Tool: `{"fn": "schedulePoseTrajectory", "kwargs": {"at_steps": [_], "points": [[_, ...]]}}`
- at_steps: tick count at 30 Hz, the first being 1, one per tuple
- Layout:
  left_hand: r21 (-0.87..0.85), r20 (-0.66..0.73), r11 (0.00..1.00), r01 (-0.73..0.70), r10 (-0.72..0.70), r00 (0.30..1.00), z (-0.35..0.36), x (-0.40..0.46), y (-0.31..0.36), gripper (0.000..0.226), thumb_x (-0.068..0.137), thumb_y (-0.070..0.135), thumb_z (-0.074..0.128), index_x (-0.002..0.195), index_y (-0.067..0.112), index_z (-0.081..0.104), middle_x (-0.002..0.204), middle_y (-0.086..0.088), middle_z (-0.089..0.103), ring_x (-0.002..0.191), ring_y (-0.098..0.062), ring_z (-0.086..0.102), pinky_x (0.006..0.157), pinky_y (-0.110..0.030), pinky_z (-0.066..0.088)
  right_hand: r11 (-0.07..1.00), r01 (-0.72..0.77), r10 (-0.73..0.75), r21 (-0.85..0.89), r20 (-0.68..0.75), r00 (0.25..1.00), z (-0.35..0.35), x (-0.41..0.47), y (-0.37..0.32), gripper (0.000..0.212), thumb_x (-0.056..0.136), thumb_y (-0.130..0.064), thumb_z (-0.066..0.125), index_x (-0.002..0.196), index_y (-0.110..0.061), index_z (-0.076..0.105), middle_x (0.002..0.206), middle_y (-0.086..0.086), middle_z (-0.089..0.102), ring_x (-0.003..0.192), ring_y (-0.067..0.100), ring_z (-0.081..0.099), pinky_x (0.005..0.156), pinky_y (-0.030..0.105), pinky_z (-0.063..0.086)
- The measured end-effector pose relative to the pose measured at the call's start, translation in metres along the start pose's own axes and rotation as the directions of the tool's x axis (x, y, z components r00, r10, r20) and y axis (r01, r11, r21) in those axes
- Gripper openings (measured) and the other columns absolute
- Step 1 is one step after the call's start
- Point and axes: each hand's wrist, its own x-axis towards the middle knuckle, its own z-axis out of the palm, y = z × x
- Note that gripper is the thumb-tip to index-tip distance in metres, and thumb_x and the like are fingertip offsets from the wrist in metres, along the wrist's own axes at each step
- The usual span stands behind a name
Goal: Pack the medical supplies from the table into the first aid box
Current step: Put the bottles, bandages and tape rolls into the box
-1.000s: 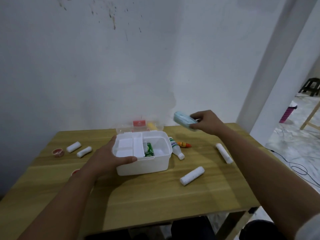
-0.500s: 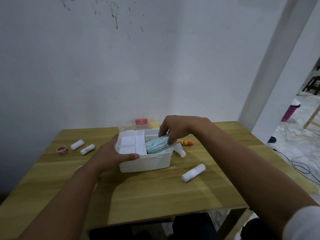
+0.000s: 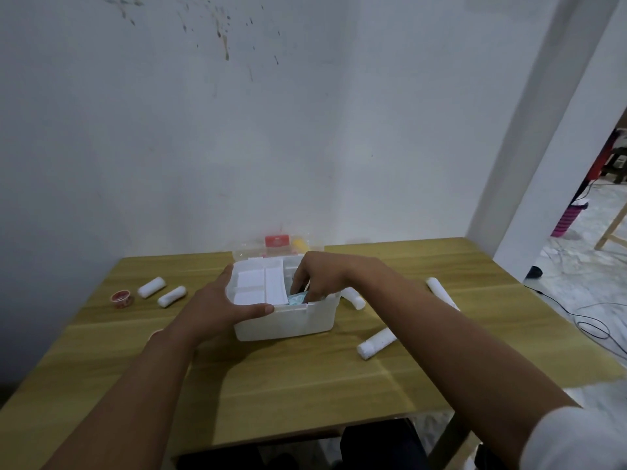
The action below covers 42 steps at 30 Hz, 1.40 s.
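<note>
The white first aid box [image 3: 288, 322] stands open mid-table, its clear lid [image 3: 271, 247] folded back. My left hand [image 3: 220, 305] grips the box's left wall and front rim. My right hand [image 3: 319, 274] reaches down into the right compartment, fingers on a light-blue packet [image 3: 298, 299] that lies mostly inside the box. White gauze rolls lie around: two at the left [image 3: 151, 287] [image 3: 171, 296], one in front right [image 3: 376, 343], one at the right [image 3: 441, 293]. A small white bottle [image 3: 353, 297] rests against the box's right side.
A red tape roll [image 3: 121, 299] sits at the far left of the wooden table [image 3: 305, 378]. The wall stands right behind the table. A pillar [image 3: 543, 164] rises at the right, with cables on the floor beyond the table's right edge.
My right hand carried the light-blue packet from above the table's right side down into the box's right compartment. My left hand kept its hold on the box.
</note>
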Motion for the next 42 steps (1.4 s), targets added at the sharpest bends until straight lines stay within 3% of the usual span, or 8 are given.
{"fn": "schedulePoseTrajectory", "kwargs": {"at_steps": [7, 15, 22, 25, 28, 32, 35, 42], "points": [[0.0, 0.016, 1.0, 0.01, -0.01, 1.0, -0.002, 0.002, -0.007, 0.116, 0.055, 0.073, 0.08, 0.151, 0.043, 0.024, 0.153, 0.006, 0.045, 0.131, -0.022, 0.048, 0.087, -0.035, 0.05, 1.0, 0.003, -0.002, 0.013, -0.073, 0.997, 0.014, 0.005, 0.001, 0.024, 0.09, -0.016, 0.077, 0.114, -0.018, 0.079, 0.115, -0.004, 0.077, 0.102, 0.012, 0.068, 0.085, 0.025, 0.054], [-0.006, -0.003, 1.0, -0.006, 0.006, 1.0, -0.001, 0.0, -0.005, 0.113, 0.057, 0.07, 0.082, 0.152, 0.043, 0.025, 0.153, 0.006, 0.045, 0.129, -0.023, 0.048, 0.089, -0.038, 0.053, 1.0, -0.018, 0.015, -0.025, -0.095, 0.995, 0.022, 0.012, -0.009, 0.011, 0.09, -0.015, 0.076, 0.1, -0.015, 0.08, 0.087, -0.009, 0.07, 0.078, 0.005, 0.059, 0.069, 0.02, 0.046], [-0.01, 0.015, 1.0, -0.02, 0.02, 1.0, -0.004, 0.0, -0.003, 0.114, 0.054, 0.07, 0.083, 0.15, 0.045, 0.027, 0.15, 0.008, 0.047, 0.111, -0.01, 0.045, 0.086, -0.036, 0.055, 0.992, -0.043, 0.05, 0.117, -0.06, 0.997, 0.009, 0.009, -0.011, 0.013, 0.087, -0.014, 0.08, 0.1, -0.009, 0.08, 0.093, 0.0, 0.078, 0.087, 0.018, 0.075, 0.072, 0.026, 0.061], [0.001, 0.032, 1.0, -0.023, 0.023, 0.999, -0.007, 0.0, -0.001, 0.113, 0.053, 0.074, 0.08, 0.149, 0.044, 0.029, 0.15, 0.007, 0.048, 0.112, -0.009, 0.044, 0.077, -0.029, 0.047, 0.949, 0.001, 0.081, 0.315, -0.247, 0.966, -0.016, -0.001, 0.005, 0.006, 0.091, -0.01, 0.075, 0.097, -0.011, 0.077, 0.09, 0.003, 0.079, 0.076, 0.012, 0.077, 0.062, 0.022, 0.059], [-0.024, 0.049, 1.0, -0.007, 0.008, 0.999, -0.01, -0.002, 0.0, 0.113, 0.041, 0.087, 0.073, 0.141, 0.055, 0.031, 0.148, 0.008, 0.049, 0.111, -0.008, 0.044, 0.07, -0.022, 0.043, 0.927, -0.002, 0.201, 0.374, -0.495, 0.845, -0.034, -0.004, 0.032, 0.012, 0.091, -0.007, 0.071, 0.1, -0.008, 0.078, 0.085, 0.002, 0.077, 0.067, 0.012, 0.075, 0.057, 0.021, 0.056], [-0.044, 0.051, 0.999, -0.012, 0.014, 0.999, -0.018, -0.005, -0.001, 0.103, 0.035, 0.091, 0.07, 0.127, 0.063, 0.031, 0.142, 0.01, 0.052, 0.11, -0.008, 0.047, 0.069, -0.019, 0.041, 0.927, -0.144, 0.332, 0.347, -0.578, 0.745, -0.034, 0.001, 0.074, 0.014, 0.089, -0.008, 0.07, 0.098, -0.013, 0.08, 0.085, 0.0, 0.074, 0.078, 0.017, 0.073, 0.08, 0.035, 0.062], [-0.006, 0.043, 1.0, -0.004, 0.004, 0.999, -0.022, -0.007, -0.005, 0.122, 0.039, 0.087, 0.069, 0.147, 0.046, 0.03, 0.145, 0.008, 0.052, 0.11, -0.009, 0.046, 0.068, -0.018, 0.041, 0.916, -0.251, 0.389, 0.314, -0.531, 0.753, -0.022, 0.011, 0.093, 0.016, 0.09, -0.013, 0.072, 0.104, -0.014, 0.08, 0.1, 0.003, 0.077, 0.098, 0.02, 0.072, 0.091, 0.035, 0.059], [0.001, 0.044, 1.0, -0.001, 0.001, 0.999, -0.023, -0.005, -0.008, 0.126, 0.038, 0.088, 0.068, 0.149, 0.045, 0.029, 0.145, 0.009, 0.051, 0.11, -0.008, 0.045, 0.068, -0.019, 0.041, 0.908, -0.326, 0.413, 0.262, -0.432, 0.802, 0.007, 0.044, 0.087, 0.045, 0.087, -0.027, 0.08, 0.128, -0.012, 0.071, 0.124, 0.007, 0.073, 0.111, 0.023, 0.069, 0.096, 0.039, 0.057]]}}
